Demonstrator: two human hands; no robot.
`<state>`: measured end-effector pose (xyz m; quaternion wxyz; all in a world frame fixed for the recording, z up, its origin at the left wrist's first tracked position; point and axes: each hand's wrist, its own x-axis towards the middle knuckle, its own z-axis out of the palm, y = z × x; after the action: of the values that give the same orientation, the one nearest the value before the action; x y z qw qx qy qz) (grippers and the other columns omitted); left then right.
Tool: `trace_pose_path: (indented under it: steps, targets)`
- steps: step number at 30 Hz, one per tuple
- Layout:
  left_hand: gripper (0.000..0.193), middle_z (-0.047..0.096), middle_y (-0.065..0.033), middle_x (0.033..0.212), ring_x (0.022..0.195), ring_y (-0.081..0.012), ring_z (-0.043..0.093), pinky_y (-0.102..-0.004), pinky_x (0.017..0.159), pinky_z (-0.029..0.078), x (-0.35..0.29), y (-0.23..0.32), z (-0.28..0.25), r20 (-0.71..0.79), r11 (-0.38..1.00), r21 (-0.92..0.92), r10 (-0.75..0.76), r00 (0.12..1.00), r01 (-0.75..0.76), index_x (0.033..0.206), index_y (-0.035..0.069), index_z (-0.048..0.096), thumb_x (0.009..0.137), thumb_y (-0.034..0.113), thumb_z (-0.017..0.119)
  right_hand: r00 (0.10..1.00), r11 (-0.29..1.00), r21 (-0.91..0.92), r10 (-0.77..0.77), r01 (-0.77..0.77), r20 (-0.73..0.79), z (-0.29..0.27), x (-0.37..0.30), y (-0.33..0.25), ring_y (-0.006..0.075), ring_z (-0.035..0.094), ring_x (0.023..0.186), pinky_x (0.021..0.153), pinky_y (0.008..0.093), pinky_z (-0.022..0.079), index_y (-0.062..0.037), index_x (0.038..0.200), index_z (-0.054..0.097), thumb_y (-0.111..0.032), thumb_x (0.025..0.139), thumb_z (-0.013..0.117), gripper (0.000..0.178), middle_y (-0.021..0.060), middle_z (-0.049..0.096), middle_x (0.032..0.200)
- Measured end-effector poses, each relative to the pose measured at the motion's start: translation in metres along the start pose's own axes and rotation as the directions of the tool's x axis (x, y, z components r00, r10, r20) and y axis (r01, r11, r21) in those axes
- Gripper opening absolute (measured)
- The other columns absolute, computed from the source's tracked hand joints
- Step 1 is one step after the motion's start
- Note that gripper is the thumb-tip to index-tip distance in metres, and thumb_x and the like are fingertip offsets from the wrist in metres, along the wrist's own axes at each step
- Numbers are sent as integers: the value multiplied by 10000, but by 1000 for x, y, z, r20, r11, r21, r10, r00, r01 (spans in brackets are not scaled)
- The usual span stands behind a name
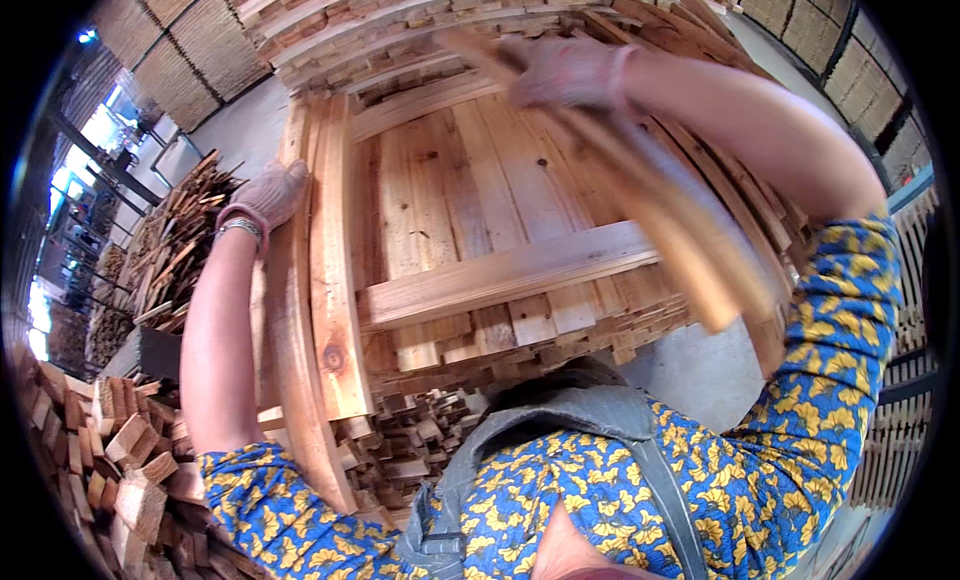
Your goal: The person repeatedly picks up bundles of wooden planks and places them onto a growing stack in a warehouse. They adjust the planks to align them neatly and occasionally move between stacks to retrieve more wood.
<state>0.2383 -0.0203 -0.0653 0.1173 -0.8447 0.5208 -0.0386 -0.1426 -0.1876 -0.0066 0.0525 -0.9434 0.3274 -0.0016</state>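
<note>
My left hand (268, 196), in a knitted glove, is closed on the outer edge of a long wooden board (292, 320) at the left of the stack. Beside that board lies another long board (332, 280) with a dark knot near its front end. My right hand (572, 72), also gloved, reaches far across the stack and grips a narrow wooden board (690, 265). This board is tilted and smeared by motion, so its exact edges cannot be made out. Under it lies a layer of planks (440, 205) side by side, with a crosspiece (510, 270) across their near part.
Behind the planks rises a tall stack of timber (400, 35). Loose offcuts (135, 480) are heaped at the lower left, and thin scrap strips (170, 250) lie beyond them. More boards (745, 195) run along the right side. Large lumber stacks (180, 45) stand farther back.
</note>
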Motion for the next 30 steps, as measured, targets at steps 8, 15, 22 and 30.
trace_pose_path:
  steps: [8,15,22,30]
  targets:
    - [591,555,-310,1253,1188,-435,539,-458,1005,429,2,17,-5,13,999,27,32,999,-32,1273,-84,478,986,413,339,999,964,263,-40,41,-10,69,70,-42,322,628,996,904,387,482,-27,1319,473,-345,767,657,663,239,644,1090]
    - [301,587,-287,1077,926,-438,625,-508,750,536,18,-38,37,-143,910,197,396,907,-366,1206,39,502,920,125,464,970,983,-50,-165,176,178,93,149,-171,269,589,1120,920,419,446,-96,1344,505,-392,866,538,563,140,606,1237]
    - [503,580,-289,1143,1044,-445,590,-489,885,467,-2,-15,9,-82,1000,-8,4,997,-4,1331,50,433,1006,422,337,960,944,224,-268,244,85,57,51,-112,265,598,1093,874,427,470,-67,1226,616,-479,898,492,541,106,628,1226]
    - [359,557,-268,1193,1066,-443,575,-496,831,491,48,-43,39,-136,877,197,467,874,-438,1290,57,481,994,226,371,888,863,-225,414,-453,-200,44,-102,97,330,601,1079,900,479,500,-56,1166,599,-396,907,547,431,195,605,1197]
